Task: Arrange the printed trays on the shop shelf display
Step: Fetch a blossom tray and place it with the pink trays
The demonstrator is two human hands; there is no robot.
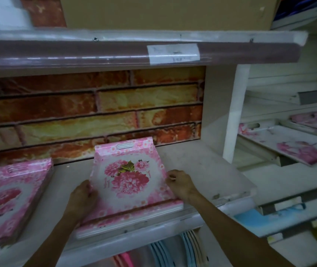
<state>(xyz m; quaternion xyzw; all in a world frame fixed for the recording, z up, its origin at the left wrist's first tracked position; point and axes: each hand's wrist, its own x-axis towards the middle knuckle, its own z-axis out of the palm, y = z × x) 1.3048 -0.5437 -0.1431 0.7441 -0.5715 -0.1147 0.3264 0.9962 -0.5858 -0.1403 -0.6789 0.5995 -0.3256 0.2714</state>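
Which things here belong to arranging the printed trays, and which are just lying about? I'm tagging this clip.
Job in hand:
pink floral tray stack, held at its sides by left hand and right hand
second tray stack
shelf board

Lying about:
cardboard box
blurred shelf label
floral trays on side rack

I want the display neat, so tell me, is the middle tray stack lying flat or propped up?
Lying flat. The middle tray stack rests on the shelf, flower print up, left hand and right hand at its sides.
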